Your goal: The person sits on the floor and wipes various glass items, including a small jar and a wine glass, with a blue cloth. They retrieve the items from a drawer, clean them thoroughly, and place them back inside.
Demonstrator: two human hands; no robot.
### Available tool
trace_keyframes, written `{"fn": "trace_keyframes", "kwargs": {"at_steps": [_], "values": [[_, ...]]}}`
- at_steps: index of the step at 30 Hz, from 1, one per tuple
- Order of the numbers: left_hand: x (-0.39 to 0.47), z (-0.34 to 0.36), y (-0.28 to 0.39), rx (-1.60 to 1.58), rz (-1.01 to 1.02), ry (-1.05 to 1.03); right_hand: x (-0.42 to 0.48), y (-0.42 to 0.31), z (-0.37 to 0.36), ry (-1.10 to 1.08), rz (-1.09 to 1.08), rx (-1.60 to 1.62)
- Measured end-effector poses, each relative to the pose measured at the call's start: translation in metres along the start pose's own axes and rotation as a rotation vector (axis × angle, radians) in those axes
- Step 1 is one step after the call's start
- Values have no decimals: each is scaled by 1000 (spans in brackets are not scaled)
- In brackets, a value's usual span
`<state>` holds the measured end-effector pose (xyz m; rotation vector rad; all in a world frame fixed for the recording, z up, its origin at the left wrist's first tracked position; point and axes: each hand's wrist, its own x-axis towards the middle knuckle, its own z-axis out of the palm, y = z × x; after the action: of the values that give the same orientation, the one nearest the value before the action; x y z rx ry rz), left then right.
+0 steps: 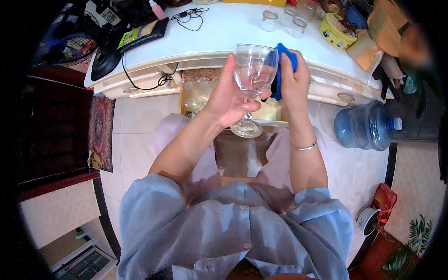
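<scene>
My left hand [227,94] grips a clear stemmed glass goblet [253,71] around the lower bowl and stem, its rim up and its round foot hanging below. In my right hand [295,77] is a folded blue cloth [280,75], held close against the right side of the goblet's bowl. Whether the cloth touches the glass is hard to tell. Beneath both hands an open drawer [181,96] holds several clear drinking glasses [197,87] at its left; my forearms and the goblet hide part of it.
On the white tabletop [224,31] stand several small glass jars [269,21], a yellow round tin [336,32], a black cable [189,17] and a pink bottle [157,9]. A large blue water bottle [364,126] lies on the floor at right. A potted plant's pot [365,220] stands lower right.
</scene>
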<state>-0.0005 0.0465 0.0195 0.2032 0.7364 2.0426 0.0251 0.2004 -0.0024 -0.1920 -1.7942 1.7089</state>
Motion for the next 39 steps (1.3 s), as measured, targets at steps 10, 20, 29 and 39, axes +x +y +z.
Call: {"fn": "trace_keyframes", "kwargs": {"at_steps": [10,20,29,39], "values": [[5,-3,-2,39,84,126,-23,-34,-3,-33,-579,-433],[7,3,-17,171,219,274,-11,-33,18,32,-562,-505],[8,0,-25,352,278,288,1,-28,21,89,-501,-467],[3,-10,-1,124,20,152,-7,-23,19,42,-469,-357]]}}
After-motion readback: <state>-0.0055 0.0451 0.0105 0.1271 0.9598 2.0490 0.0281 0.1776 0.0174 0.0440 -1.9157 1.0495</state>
